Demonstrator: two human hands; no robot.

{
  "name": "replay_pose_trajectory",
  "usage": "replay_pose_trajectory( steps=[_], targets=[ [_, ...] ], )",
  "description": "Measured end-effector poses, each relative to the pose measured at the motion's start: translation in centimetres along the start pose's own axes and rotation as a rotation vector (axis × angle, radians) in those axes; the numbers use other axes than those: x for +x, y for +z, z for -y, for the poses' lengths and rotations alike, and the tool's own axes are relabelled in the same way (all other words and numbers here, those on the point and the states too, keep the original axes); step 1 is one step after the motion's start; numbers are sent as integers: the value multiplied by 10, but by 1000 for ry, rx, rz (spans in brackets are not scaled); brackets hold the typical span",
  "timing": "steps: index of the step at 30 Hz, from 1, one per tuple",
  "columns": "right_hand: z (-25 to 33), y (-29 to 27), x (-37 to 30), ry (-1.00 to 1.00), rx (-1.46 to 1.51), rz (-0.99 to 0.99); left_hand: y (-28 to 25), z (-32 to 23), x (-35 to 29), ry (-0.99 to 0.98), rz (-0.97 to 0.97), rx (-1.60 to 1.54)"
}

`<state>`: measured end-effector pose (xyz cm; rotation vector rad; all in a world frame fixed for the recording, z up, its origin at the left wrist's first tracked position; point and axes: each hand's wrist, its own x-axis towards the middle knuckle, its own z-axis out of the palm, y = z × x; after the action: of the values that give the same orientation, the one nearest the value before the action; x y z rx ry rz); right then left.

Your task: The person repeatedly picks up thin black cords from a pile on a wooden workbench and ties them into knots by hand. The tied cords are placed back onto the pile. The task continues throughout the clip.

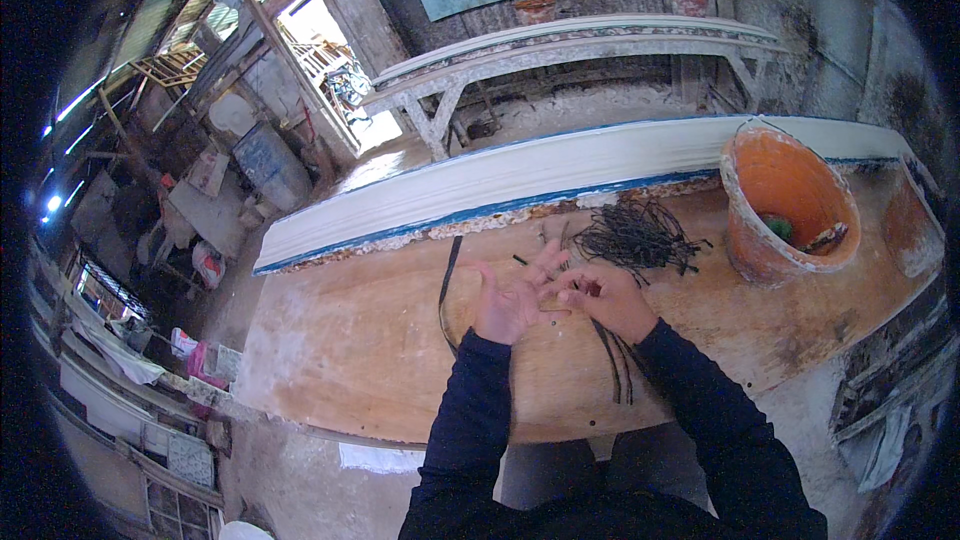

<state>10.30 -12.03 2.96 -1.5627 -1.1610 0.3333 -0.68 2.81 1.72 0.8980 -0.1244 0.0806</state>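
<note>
Black strips trail from under the curled right hand, left of and nearer than the orange bucket; whether the fingers grip them cannot be told. Left hand, further left of the bucket: open, palm up, fingers spread. Judgement: strips best handled singly, ends kept even, clear of the tangled black heap near the bucket's left side, where loops could snag. White moulding runs behind the bucket, limiting reach. One long strip lies well left of the bucket.

Strands are black, the bucket orange (white-smeared), the tabletop tan.
</note>
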Motion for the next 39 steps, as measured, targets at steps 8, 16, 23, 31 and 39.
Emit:
replay_pose_trajectory(
  steps=[8,16,23,31,39],
  targets=[
    [-18,-3,1,59,-67,-92,-9,0,-1,2,22,60],
    [-19,-6,1,-7,-260,-89,-41,-43,-21,689,-1151,328],
    [-31,2,1,-180,-173,292,-18,-53,-27,975,-1318,350],
    [-22,-8,4,-205,-448,119,-32,-34,-14,550,-815,596],
    [-26,-21,0,127,-610,192,-39,22,11,458,-472,1691]
  ],
)
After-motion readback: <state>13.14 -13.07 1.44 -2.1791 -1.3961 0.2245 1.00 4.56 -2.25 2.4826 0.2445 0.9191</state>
